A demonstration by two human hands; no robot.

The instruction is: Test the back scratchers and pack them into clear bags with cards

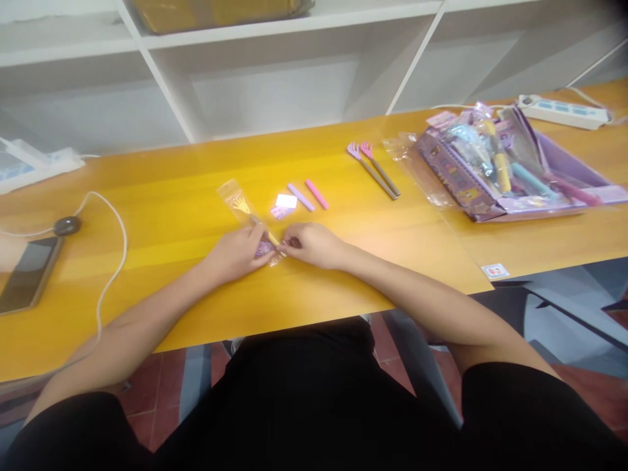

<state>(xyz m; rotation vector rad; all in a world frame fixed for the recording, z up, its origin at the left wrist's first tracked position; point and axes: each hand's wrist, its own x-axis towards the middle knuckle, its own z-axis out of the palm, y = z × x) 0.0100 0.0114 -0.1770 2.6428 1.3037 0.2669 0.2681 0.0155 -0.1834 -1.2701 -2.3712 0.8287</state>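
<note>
A yellow hand-shaped back scratcher (241,205) lies slanted inside a clear plastic bag (227,190), with a small purple card near its lower end. My left hand (243,252) is closed over the bag's middle, thumb and fingers pressing it. At the bag's lower end, the fingertips of my right hand (314,245) pinch the plastic by the yellow handle. Just beyond my hands lie a purple tube (300,197), a pink tube (316,195) and small cards (284,205). Farther right rest two back scratchers with grey handles, one purple-headed (366,163), one pink-headed (380,169).
A purple display box (456,176) holding several bagged back scratchers stands at the right. Power strips (564,111) lie at both sides. A phone (30,273) and a white cable (122,242) are on the left. White shelves (294,39) rise behind the table.
</note>
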